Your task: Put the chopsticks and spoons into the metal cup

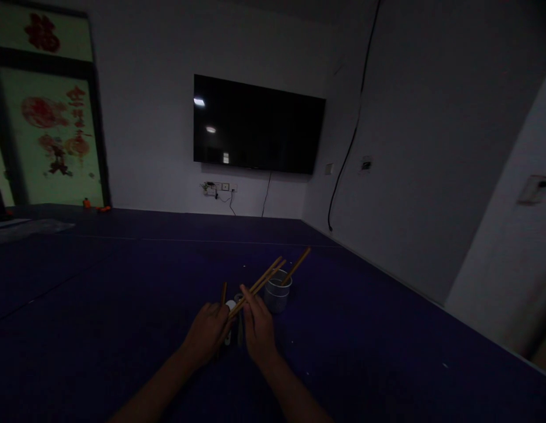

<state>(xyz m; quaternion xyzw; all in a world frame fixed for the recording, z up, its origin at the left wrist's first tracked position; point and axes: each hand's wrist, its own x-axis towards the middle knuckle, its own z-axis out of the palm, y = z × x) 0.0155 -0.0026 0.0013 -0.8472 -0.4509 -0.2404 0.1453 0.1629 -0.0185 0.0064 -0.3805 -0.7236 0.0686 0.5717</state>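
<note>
A pair of light wooden chopsticks [267, 275] slants up to the right between my two hands. My left hand [206, 330] is closed around their lower ends. Fingers of my right hand [260, 329] lie over the middle of the chopsticks and seem to grip them; its thumb is hard to see. Just beyond the right hand stands a grey metal cup [277, 299], with a darker wooden stick [298, 264] leaning out of it. Another brown stick [223, 292] rises behind the left hand. A white spoon-like piece [230, 305] shows between the hands, partly hidden.
The dark purple surface [387, 346] stretches to the walls. A television [258, 126] hangs ahead, with sockets and cables below. A loose black cable [347, 155] runs down the right wall. Far left are clear plastic sheeting [35, 230] and small orange objects [87, 203].
</note>
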